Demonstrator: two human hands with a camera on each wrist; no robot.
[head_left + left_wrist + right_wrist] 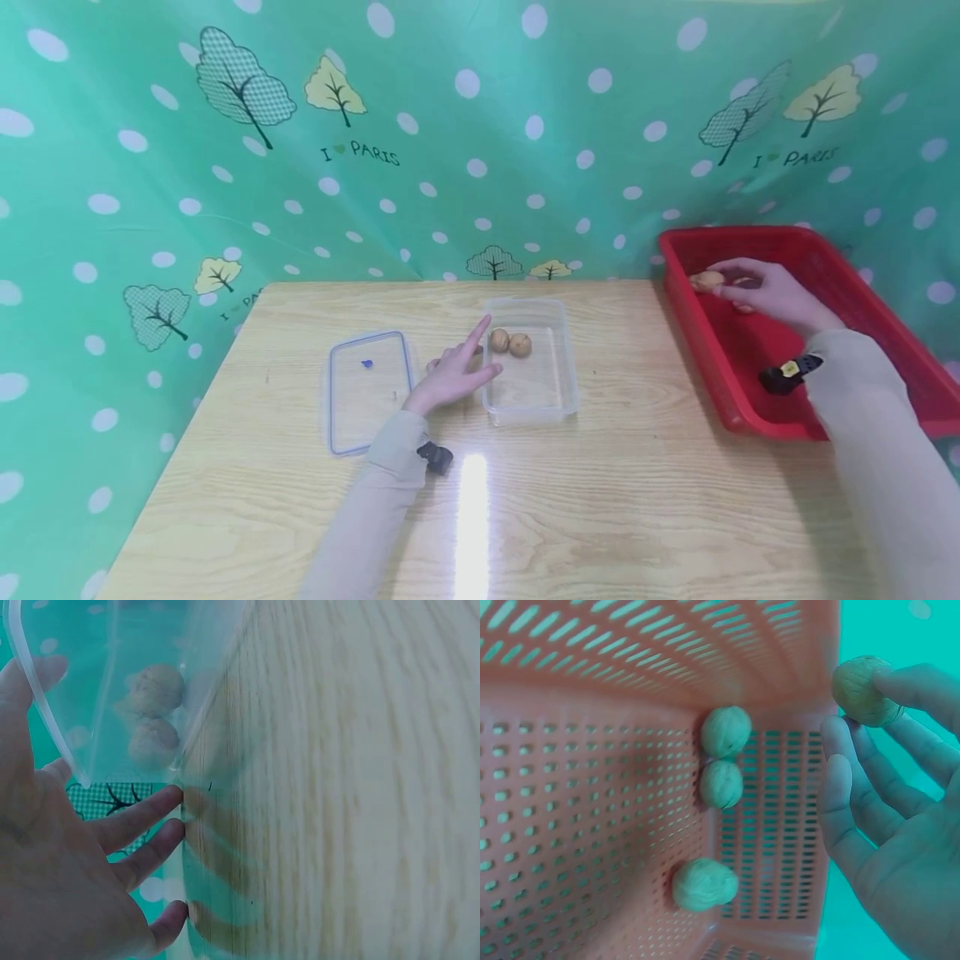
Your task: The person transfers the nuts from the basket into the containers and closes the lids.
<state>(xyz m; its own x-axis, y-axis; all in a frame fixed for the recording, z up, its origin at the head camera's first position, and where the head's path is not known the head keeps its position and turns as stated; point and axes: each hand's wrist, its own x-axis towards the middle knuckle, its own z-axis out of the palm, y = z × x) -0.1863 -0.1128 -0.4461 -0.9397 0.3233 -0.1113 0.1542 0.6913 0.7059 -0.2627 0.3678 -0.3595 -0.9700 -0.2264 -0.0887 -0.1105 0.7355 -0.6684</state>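
Note:
My right hand (pixel 776 293) is over the red basket (pixel 701 358), pinching a walnut (pixel 866 690) between thumb and fingertips. More walnuts (pixel 722 784) lie on the basket's perforated bottom in the right wrist view. My left hand (pixel 453 373) is at the left side of a clear plastic container (pixel 536 390), its index finger and thumb stretched out at the rim. In the left wrist view its other fingers (pixel 150 855) reach down to the tabletop. Two walnuts (pixel 510 342) sit together inside the container, near its left back part.
A clear lid with a blue seal (pixel 367 417) lies on the wooden table (pixel 600 500), left of the container. A green dotted cloth (pixel 420 75) hangs behind the table. The basket's raised wall stands between its inside and the table.

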